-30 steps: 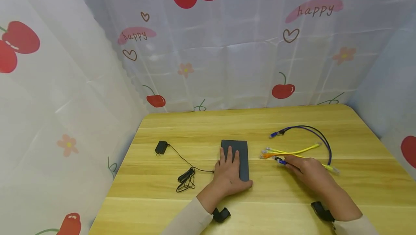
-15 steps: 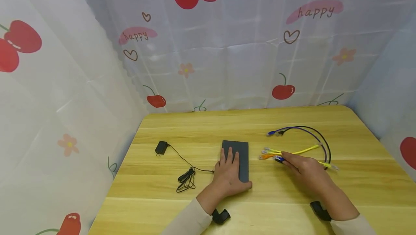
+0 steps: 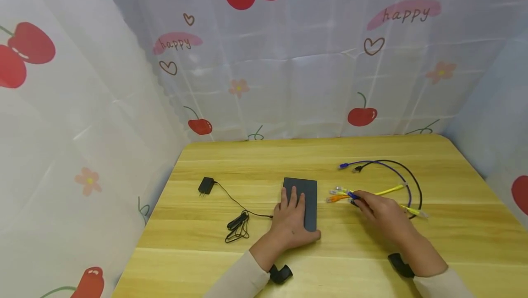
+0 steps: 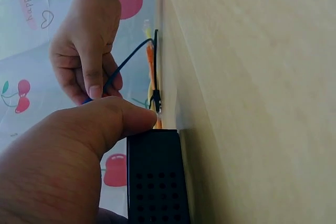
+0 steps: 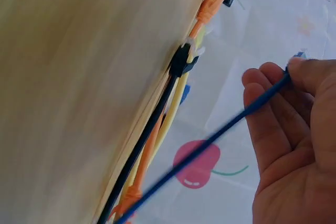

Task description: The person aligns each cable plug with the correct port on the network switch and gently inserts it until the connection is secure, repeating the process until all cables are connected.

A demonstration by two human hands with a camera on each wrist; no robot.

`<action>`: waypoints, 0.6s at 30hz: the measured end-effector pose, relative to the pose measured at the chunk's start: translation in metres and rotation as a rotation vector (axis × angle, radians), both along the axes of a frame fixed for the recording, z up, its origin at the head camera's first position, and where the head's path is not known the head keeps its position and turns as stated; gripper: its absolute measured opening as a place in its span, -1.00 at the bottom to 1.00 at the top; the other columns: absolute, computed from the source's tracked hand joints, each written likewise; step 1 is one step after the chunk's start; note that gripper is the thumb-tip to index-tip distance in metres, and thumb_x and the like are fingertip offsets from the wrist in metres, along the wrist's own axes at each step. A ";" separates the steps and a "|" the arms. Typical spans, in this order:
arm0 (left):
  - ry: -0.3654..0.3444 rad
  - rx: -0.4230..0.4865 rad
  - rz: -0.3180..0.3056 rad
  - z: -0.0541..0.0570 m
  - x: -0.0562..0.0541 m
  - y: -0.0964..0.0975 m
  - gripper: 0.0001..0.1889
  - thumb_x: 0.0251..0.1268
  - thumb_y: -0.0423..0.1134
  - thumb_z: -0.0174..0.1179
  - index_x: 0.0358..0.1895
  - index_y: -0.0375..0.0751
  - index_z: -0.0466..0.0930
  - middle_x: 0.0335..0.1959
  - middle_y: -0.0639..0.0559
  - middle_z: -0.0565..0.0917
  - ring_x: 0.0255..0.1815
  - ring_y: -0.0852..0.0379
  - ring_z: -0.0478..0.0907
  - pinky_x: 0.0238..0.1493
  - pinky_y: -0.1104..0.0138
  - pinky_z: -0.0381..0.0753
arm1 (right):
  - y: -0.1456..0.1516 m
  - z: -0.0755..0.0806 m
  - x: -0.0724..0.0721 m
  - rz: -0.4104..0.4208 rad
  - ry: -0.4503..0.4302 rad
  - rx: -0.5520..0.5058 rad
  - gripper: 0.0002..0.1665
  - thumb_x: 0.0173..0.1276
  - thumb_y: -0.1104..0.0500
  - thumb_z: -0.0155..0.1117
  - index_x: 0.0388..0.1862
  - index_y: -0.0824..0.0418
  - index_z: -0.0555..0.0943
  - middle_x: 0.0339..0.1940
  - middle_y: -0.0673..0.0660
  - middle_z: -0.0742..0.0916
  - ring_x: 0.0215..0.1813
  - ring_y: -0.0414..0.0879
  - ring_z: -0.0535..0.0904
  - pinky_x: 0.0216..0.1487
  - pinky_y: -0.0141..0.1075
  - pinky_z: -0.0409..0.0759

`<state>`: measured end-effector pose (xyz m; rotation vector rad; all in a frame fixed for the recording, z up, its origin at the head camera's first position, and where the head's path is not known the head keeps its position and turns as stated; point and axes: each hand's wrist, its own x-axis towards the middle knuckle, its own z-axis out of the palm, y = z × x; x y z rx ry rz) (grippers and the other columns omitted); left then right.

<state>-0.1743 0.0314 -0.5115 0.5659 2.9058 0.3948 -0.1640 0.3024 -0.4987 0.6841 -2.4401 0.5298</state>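
My left hand (image 3: 290,224) rests on a flat dark box (image 3: 311,204), fingers spread over its top and thumb at the near edge. Vent holes show in the side of that box (image 4: 157,187) in the left wrist view. With thumb and fingers, my right hand (image 3: 385,213) pinches a blue network cable (image 5: 210,140) just behind its plug, raised off the table. Below it lie a black network cable (image 5: 180,61), an orange cable (image 3: 336,199) and yellow cables (image 3: 389,191). The far ends of the blue and black cables curve round behind them.
A black power adapter (image 3: 206,185) lies at the left, its thin cord running to the dark box past a tied bundle (image 3: 237,224). Patterned curtains (image 3: 288,91) stand behind and beside the wooden table (image 3: 198,261).
My right hand has lifted the blue plug up from beside the black one and shifted slightly left. The cables' far ends have shifted a little. My left hand stays on the box.
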 end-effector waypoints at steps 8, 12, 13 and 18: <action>0.022 -0.008 -0.003 0.000 0.000 -0.001 0.14 0.04 0.49 0.18 0.63 -0.01 -0.05 0.66 -0.06 -0.21 0.64 -0.17 -0.39 0.45 -0.14 0.10 | -0.015 -0.003 -0.002 -0.034 -0.161 -0.142 -0.70 0.20 0.36 0.45 -0.05 0.31 0.72 -0.22 0.15 0.80 -0.30 -0.06 0.74 -0.39 -0.28 0.65; 0.021 -0.013 -0.003 -0.001 0.000 0.000 0.15 0.04 0.49 0.18 0.63 -0.01 -0.05 0.66 -0.06 -0.21 0.64 -0.17 -0.40 0.45 -0.13 0.10 | -0.021 -0.006 -0.004 -0.037 -0.193 -0.161 -0.73 0.17 0.30 0.51 -0.12 0.26 0.74 -0.26 0.09 0.79 -0.32 -0.09 0.73 -0.39 -0.29 0.64; 0.021 -0.011 -0.004 -0.001 0.000 0.000 0.15 0.04 0.49 0.18 0.63 -0.01 -0.04 0.66 -0.07 -0.21 0.64 -0.17 -0.41 0.46 -0.14 0.09 | -0.022 -0.006 -0.005 -0.038 -0.192 -0.159 -0.72 0.15 0.29 0.52 -0.12 0.25 0.74 -0.26 0.08 0.79 -0.31 -0.09 0.73 -0.38 -0.28 0.65; 0.025 -0.006 0.000 -0.001 0.000 0.000 0.15 0.03 0.49 0.19 0.63 -0.02 -0.03 0.66 -0.08 -0.20 0.64 -0.17 -0.39 0.45 -0.14 0.10 | -0.024 -0.010 -0.008 -0.026 -0.157 -0.121 -0.72 0.15 0.28 0.53 -0.12 0.23 0.76 -0.29 0.06 0.79 -0.31 -0.08 0.74 -0.37 -0.25 0.65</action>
